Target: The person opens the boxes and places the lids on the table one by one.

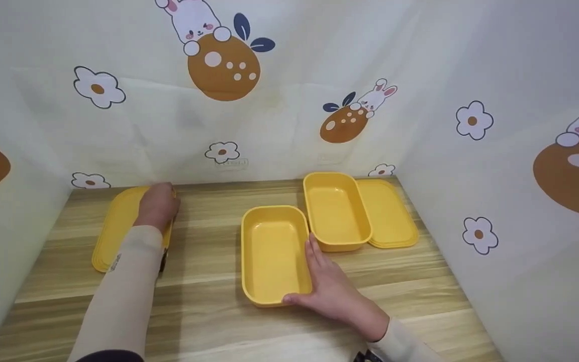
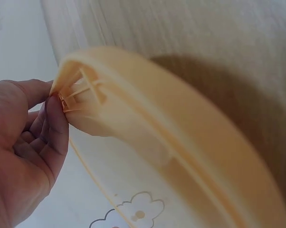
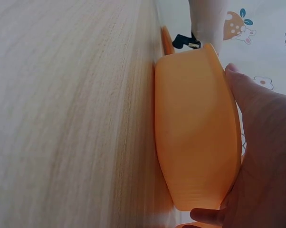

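At the left of the table, my left hand (image 1: 158,205) reaches over a yellow lid (image 1: 116,229). In the left wrist view, thumb and fingers pinch the lid's edge (image 2: 133,95) near some small ribs. My right hand (image 1: 332,289) lies against a yellow lunch box (image 1: 274,256) in the middle, its base on the table. Straight fingers run along the box's right side, while the thumb touches the near rim. From the right wrist view, the box's outer wall (image 3: 195,123) shows beside that hand. The box has no lid on it.
A second yellow box (image 1: 337,208) stands behind and to the right, close to the first. Beside it is another yellow lid (image 1: 389,213), partly hidden by that box. Patterned cloth walls (image 1: 279,125) border the wooden table (image 1: 209,322) at the back and sides.
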The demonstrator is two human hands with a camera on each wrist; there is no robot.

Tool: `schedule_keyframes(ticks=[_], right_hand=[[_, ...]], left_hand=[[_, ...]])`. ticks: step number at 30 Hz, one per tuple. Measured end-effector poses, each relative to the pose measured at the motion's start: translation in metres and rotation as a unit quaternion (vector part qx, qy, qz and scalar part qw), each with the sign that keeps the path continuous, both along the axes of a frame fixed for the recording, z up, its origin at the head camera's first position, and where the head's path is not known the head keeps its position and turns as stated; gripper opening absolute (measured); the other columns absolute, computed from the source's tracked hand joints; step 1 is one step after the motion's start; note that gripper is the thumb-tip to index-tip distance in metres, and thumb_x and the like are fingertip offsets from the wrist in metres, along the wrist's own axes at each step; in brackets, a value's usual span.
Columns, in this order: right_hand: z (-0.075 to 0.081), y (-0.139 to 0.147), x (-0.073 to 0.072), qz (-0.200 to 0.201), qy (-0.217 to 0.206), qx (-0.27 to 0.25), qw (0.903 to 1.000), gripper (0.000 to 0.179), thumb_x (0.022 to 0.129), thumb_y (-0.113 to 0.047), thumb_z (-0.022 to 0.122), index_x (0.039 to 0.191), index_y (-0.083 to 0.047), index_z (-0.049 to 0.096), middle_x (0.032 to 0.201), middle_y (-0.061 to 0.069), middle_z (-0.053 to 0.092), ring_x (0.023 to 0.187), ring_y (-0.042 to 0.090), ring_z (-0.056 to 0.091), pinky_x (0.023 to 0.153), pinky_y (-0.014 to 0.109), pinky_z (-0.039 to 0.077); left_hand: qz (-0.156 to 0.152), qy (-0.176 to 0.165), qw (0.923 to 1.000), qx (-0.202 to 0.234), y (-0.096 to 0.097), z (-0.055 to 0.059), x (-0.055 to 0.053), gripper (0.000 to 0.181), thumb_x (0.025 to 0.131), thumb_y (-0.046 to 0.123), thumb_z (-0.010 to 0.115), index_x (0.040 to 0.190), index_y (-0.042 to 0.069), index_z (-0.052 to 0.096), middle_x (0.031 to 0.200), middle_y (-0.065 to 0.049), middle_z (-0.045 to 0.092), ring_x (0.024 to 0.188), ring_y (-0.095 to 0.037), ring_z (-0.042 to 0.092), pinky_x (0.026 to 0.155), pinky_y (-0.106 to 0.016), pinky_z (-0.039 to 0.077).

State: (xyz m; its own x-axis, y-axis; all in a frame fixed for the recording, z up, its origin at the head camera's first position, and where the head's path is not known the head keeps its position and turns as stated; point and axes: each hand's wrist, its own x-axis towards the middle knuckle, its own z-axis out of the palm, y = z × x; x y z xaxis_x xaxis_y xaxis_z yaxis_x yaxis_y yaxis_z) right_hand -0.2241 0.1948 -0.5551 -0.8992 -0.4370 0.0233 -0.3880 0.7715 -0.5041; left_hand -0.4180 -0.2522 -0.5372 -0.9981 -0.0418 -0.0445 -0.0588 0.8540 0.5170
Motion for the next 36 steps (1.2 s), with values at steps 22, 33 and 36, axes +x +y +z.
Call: schedule_keyframes(ticks=[22, 33, 36], right_hand=[[0.001, -0.001, 0.000, -0.005, 0.008, 0.005, 0.9999, 0.143, 0.083, -0.083, 0.078, 0.175, 0.002, 0.009, 0.183, 0.022, 0.003, 0.161, 0.052, 0.026, 0.126, 0.064, 0.033], [0.000, -0.001, 0.000, -0.008, -0.004, 0.004, 1.0000, 0.143, 0.083, -0.084, 0.077, 0.176, 0.000, 0.009, 0.184, 0.020, 0.000, 0.162, 0.050, 0.024, 0.127, 0.065, 0.031], [0.000, -0.001, 0.000, -0.008, -0.001, 0.002, 1.0000, 0.143, 0.083, -0.085, 0.077, 0.176, 0.000, 0.009, 0.184, 0.020, 0.000, 0.162, 0.050, 0.024, 0.127, 0.065, 0.031]], left_hand=[[0.016, -0.011, 0.9997, 0.014, -0.001, -0.013, -0.001, 0.018, 0.107, 0.002, 0.056, 0.123, -0.007, 0.060, 0.106, -0.023, 0.060, 0.098, -0.038, 0.056, 0.090, -0.055, 0.053], [0.013, -0.026, 0.9995, 0.010, -0.003, -0.016, -0.002, 0.017, 0.108, 0.003, 0.052, 0.118, -0.007, 0.062, 0.104, -0.022, 0.061, 0.095, -0.038, 0.058, 0.086, -0.053, 0.054], [0.015, -0.032, 0.9993, 0.015, -0.002, -0.014, -0.001, 0.020, 0.109, 0.004, 0.052, 0.121, -0.008, 0.062, 0.107, -0.024, 0.062, 0.096, -0.038, 0.058, 0.087, -0.053, 0.055]])
